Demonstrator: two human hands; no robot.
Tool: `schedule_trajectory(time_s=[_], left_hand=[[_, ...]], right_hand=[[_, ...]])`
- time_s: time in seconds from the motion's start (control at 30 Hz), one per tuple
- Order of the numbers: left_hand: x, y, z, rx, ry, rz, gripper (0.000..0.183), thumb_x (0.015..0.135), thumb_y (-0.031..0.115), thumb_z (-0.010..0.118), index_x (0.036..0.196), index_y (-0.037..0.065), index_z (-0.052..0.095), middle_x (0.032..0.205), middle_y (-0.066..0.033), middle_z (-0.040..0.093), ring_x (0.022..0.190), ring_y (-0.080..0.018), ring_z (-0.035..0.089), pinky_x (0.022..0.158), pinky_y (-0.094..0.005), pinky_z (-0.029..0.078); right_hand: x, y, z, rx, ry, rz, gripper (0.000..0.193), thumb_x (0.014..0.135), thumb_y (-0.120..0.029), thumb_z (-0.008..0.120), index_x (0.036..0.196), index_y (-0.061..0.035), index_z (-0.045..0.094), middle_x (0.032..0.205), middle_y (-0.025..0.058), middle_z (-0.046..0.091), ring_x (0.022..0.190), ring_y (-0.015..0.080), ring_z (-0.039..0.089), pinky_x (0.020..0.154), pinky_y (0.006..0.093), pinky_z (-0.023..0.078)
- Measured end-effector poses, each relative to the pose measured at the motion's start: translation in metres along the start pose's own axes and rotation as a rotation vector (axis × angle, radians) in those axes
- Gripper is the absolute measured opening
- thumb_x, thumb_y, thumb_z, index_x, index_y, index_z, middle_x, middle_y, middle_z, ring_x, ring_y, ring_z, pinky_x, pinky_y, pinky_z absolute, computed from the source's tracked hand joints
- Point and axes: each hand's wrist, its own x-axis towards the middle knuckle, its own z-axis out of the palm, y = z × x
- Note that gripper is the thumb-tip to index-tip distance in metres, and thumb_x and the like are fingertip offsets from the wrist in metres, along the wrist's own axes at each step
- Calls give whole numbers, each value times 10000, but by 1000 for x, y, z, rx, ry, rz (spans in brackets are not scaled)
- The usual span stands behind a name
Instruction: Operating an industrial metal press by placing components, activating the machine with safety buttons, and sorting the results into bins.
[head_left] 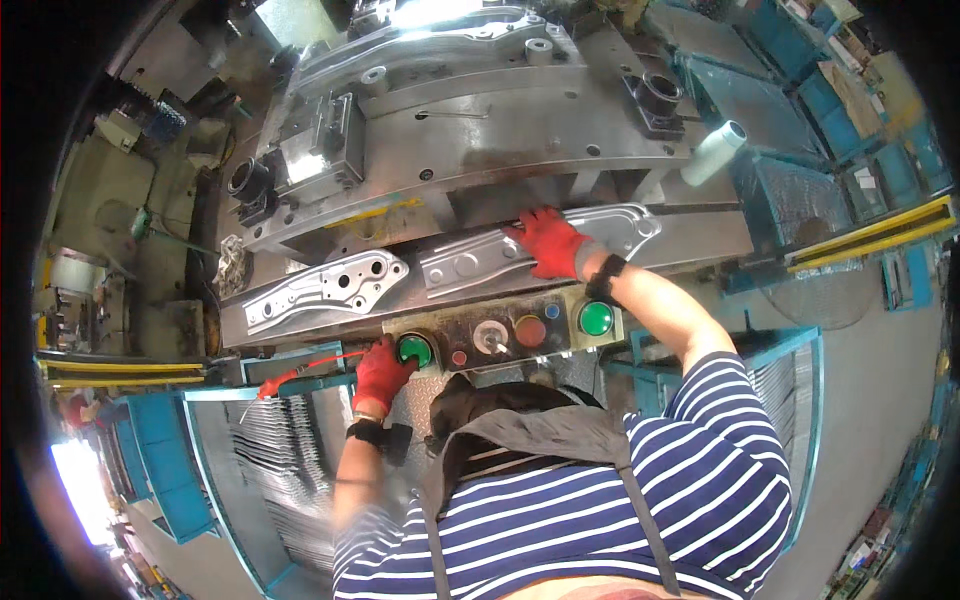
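My left hand [383,374], in a red glove, is at the left end of a control panel, with its thumb on a green push button [414,349]. A thin red air-gun-like tool [285,381] reaches to the glove's left side; whether it touches the hand I cannot tell. My right hand [550,243], also red-gloved, lies with fingers spread over a long pressed metal bracket [466,265], hiding its middle. Left of that bracket lies a similar metal bracket [330,290] with round holes. Both rest on the ledge before the press die.
The steel die [500,145] fills the far side, with another formed part [440,40] at the back. A second green button [595,318] is at the panel's right. Stacked metal parts [275,470] fill a blue-framed bin at left. A pale cylinder [714,152] stands right.
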Motion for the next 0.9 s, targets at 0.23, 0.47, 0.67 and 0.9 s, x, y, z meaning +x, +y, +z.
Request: schedule_trajectory(time_s=[0.23,0.47,0.67,0.9], left_hand=[[11,57,-49,-178,284,328,692,721,358,761,1250,4,491,1139,-211,599,1008,-378,588,870,-468,473],[77,121,-32,90,410,537,994,627,380,826,1409,23,327,1401,-215,405,1308,-406,364,1100,-510,279],[105,163,-20,347,286,421,1106,596,425,822,1458,38,248,1428,-211,356,1316,-409,346,1112,-525,263],[116,154,-43,362,175,504,1019,611,315,803,1438,24,283,1336,-232,437,1242,-399,441,1027,-512,381]], right_hand=[[-7,-1,14,-29,126,-26,819,683,-358,759,1387,-106,425,1283,174,489,1174,379,474,1005,516,376],[-21,-9,28,-156,215,104,675,750,-315,696,1357,-115,477,1302,180,491,1208,391,448,1029,563,333],[-14,-27,56,-340,362,165,333,850,-182,500,1107,-40,657,1160,230,574,1100,437,520,950,555,406],[-14,-12,7,9,154,13,263,706,-184,642,936,-67,696,1008,185,635,976,369,603,828,445,500]])
